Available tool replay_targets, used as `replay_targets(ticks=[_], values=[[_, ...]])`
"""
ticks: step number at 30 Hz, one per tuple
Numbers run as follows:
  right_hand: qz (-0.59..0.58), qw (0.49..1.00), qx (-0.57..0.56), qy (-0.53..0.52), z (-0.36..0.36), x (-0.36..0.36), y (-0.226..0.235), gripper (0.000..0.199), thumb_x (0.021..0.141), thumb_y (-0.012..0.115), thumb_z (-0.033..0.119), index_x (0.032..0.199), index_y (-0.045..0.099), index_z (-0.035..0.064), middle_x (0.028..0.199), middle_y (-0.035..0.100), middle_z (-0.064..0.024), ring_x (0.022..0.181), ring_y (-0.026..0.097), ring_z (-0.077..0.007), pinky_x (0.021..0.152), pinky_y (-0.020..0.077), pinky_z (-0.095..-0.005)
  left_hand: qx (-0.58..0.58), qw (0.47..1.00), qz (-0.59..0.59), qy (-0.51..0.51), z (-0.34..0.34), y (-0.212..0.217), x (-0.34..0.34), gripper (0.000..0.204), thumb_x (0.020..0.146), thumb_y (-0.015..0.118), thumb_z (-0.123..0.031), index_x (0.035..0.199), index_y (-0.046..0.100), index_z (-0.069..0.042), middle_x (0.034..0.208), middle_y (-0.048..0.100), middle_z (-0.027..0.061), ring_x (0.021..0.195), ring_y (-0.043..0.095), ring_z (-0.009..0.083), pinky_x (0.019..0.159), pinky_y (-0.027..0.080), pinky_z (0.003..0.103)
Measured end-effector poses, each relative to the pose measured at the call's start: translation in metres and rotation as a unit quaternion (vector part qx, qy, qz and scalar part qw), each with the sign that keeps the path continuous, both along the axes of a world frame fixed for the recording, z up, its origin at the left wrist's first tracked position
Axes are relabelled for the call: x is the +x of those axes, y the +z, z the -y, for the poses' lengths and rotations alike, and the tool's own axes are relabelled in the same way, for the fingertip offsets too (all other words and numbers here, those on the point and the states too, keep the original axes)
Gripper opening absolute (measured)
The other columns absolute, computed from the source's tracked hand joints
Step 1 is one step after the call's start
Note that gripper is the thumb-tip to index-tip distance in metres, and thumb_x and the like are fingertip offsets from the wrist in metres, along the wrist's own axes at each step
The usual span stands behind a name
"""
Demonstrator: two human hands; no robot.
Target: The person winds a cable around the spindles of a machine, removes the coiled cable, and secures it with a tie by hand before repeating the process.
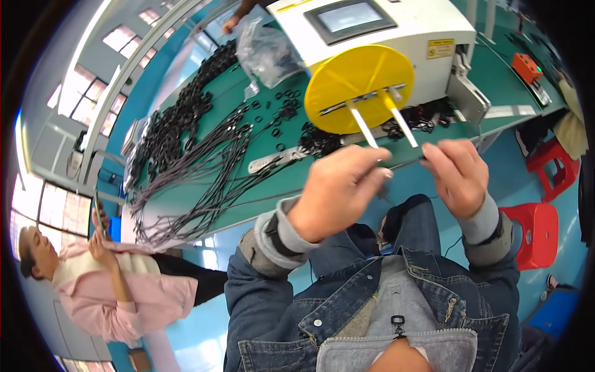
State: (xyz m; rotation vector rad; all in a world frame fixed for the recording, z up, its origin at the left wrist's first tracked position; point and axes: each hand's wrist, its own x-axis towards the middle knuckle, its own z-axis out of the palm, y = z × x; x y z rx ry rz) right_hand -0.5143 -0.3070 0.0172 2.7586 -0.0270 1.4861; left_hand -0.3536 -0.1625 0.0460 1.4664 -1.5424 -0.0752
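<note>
"Your left hand and right hand are right of centre, near the yellow disc's pale pegs."

"Your fingers draw together on both; I can't tell what they clamp. Dark cables lie left of centre on the table."

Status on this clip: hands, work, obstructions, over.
Left hand pinched, right hand curled; anything held too small to tell. Round yellow disc, two pale straight rods projecting toward both hands. Thin dark cables spread leftward, not between the hands.
</note>
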Motion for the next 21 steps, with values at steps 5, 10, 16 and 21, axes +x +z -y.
replay_targets(ticks=[5, 10, 16, 21], values=[[0.081, 0.981, 0.176, -0.022, 0.046, 0.031, -0.051, 0.019, 0.067, 0.067, -0.003, 0.086, 0.062, -0.0003, 0.077, 0.057, -0.0128, 0.066, 0.058, -0.0264, 0.057, 0.047, -0.03, 0.033, 0.995, 0.012, 0.097, 0.01, -0.021, 0.039, 0.01, 0.074, 0.065, -0.003, 0.084, 0.065, 0.0, 0.068, 0.059, 0.0102, 0.057, 0.056, 0.0179, 0.053, 0.043, 0.027], [0.137, 0.959, 0.244, -0.035, 0.061, 0.075, -0.072, 0.012, 0.069, 0.066, 0.002, 0.081, 0.063, 0.0013, 0.073, 0.059, -0.0108, 0.061, 0.058, -0.0256, 0.055, 0.0469, -0.0304, 0.008, 0.988, -0.053, 0.142, 0.027, -0.042, 0.052, 0.01, 0.076, 0.065, -0.003, 0.085, 0.065, 0.001, 0.066, 0.058, 0.0077, 0.057, 0.053, 0.0122, 0.053, 0.041, 0.023], [0.127, 0.952, 0.267, -0.075, 0.077, 0.101, -0.086, 0.013, 0.07, 0.067, 0.008, 0.08, 0.062, 0.0027, 0.072, 0.058, -0.0109, 0.061, 0.057, -0.0268, 0.054, 0.0466, -0.0325, -0.021, 0.987, -0.07, 0.143, 0.047, -0.051, 0.064, 0.011, 0.077, 0.065, -0.005, 0.086, 0.065, 0.002, 0.067, 0.059, 0.0066, 0.058, 0.051, 0.0098, 0.054, 0.041, 0.022], [0.132, 0.941, 0.304, -0.072, 0.076, 0.097, -0.094, 0.015, 0.07, 0.068, 0.01, 0.081, 0.062, 0.0021, 0.069, 0.058, -0.0103, 0.059, 0.057, -0.0239, 0.054, 0.0465, -0.0312, -0.027, 0.987, -0.061, 0.148, 0.052, -0.055, 0.06, 0.012, 0.078, 0.065, -0.006, 0.087, 0.065, 0.002, 0.069, 0.061, 0.0063, 0.059, 0.052, 0.0097, 0.056, 0.042, 0.022]])
